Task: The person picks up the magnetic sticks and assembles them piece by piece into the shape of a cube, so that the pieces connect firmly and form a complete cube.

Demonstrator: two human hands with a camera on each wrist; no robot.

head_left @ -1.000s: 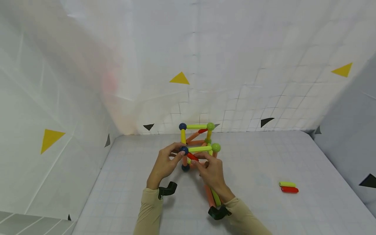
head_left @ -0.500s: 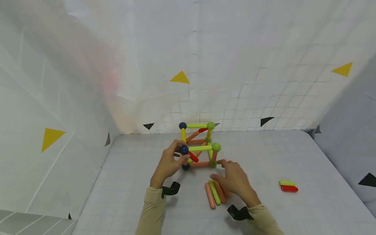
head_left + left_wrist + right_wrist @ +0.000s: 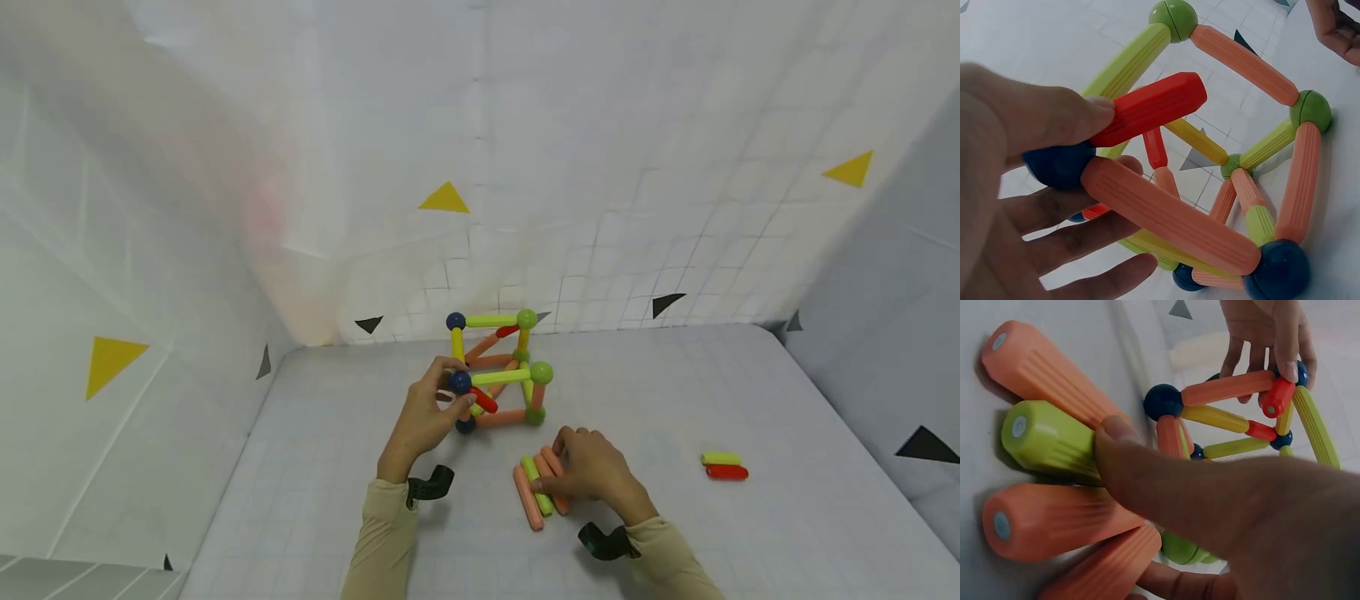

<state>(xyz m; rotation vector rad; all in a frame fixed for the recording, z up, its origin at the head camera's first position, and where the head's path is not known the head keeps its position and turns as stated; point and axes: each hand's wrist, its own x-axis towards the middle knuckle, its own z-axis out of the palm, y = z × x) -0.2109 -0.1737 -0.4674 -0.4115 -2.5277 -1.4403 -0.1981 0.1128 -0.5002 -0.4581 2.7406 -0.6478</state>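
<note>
My left hand pinches a dark blue ball at a near upper corner of a box-shaped frame of magnetic rods and balls. In the left wrist view, the thumb lies against the ball and the base of a short red rod, whose other end sticks out free. My right hand is down at a row of loose rods in front of the frame. Its thumb presses on the lime rod, while its fingers reach round the far side of the two orange rods beside it.
Another orange rod lies at the left end of the row. Further right on the white table lie a short lime rod and a short red rod. White sheet walls stand behind and at the sides.
My right hand has let go of the red rod at the frame and come down toward me to the loose rods. The left hand has stayed at the blue ball.
</note>
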